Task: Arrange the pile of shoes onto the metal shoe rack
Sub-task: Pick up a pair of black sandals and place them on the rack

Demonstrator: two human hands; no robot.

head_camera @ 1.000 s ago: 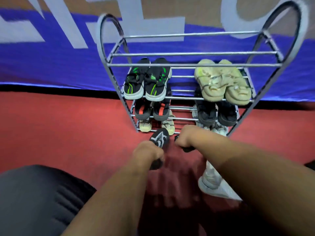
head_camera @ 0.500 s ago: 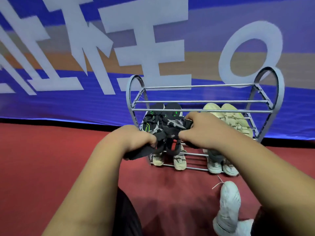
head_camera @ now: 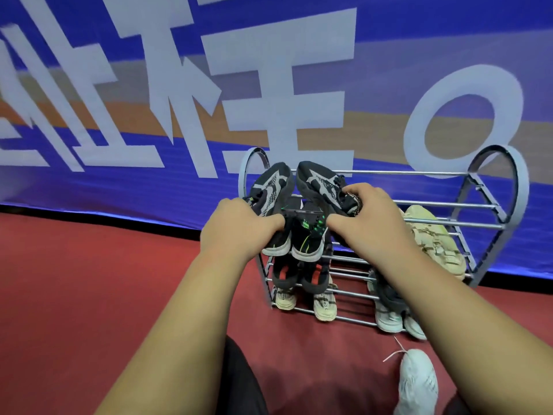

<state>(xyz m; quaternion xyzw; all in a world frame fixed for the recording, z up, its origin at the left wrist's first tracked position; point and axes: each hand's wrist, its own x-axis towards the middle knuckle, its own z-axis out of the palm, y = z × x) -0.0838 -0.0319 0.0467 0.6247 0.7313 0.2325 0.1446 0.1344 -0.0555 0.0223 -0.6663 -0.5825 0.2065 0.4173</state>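
Observation:
The metal shoe rack (head_camera: pixel 490 202) stands on the red floor against a blue banner. My left hand (head_camera: pixel 236 232) grips a black and grey sneaker (head_camera: pixel 270 187), toe pointing up, over the left end of the top shelf. My right hand (head_camera: pixel 365 217) grips its matching sneaker (head_camera: pixel 320 182) beside it, also toe up. Just below them sit black shoes with green stripes (head_camera: pixel 308 244). Beige shoes (head_camera: pixel 434 238) lie on the right of that shelf. Dark shoes and pale sneakers (head_camera: pixel 324 307) fill the lower shelves.
A white sneaker (head_camera: pixel 417 381) with a loose lace lies on the red floor at the lower right, in front of the rack. My dark-clothed knee (head_camera: pixel 239 384) shows at the bottom. The blue banner (head_camera: pixel 149 115) with large white letters rises behind the rack.
Both hands lifted the black and grey pair from floor level up to the rack's top shelf. The view tilted upward, showing more of the banner.

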